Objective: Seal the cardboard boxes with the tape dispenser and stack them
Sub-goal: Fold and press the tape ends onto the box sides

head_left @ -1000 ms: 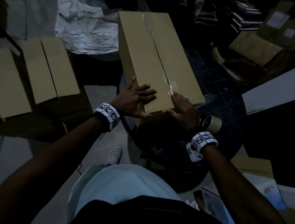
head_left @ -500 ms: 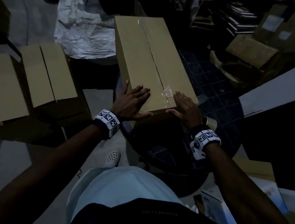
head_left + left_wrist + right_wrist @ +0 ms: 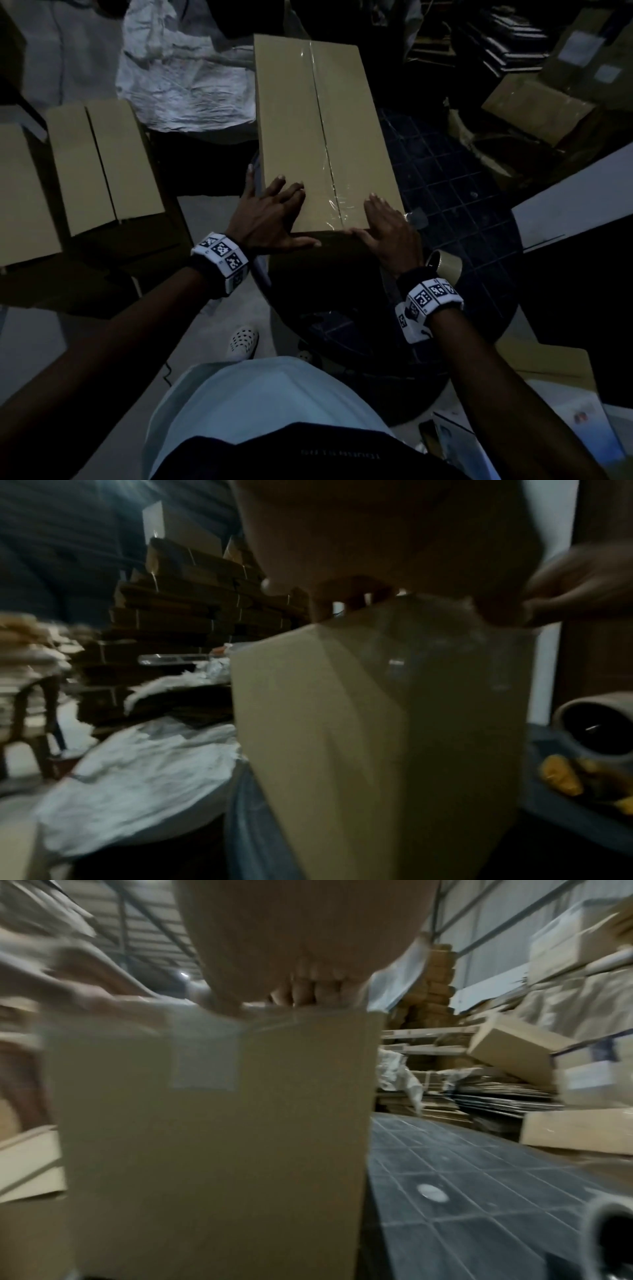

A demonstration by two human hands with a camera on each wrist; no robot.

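Your left hand (image 3: 270,219) lies flat on the near left corner of the tall brown cardboard box (image 3: 318,130), fingers spread and straight, thumb along the near top edge. Your right hand (image 3: 388,228) presses flat on the near right corner, fingers straight, thumb at the same edge; neither hand curls round anything. Between your hands runs the box's centre seam, covered by a strip of clear glossy tape (image 3: 330,161) that wrinkles near your right fingers and folds down over the near face. The box stands on a dark round table (image 3: 479,212) with a grid-patterned top. Just right of your right wrist, a roll of brownish tape (image 3: 443,262) lies on the table, partly hidden by the wrist. Both wrist views are blurred, and the dim light obscures the box's near face.
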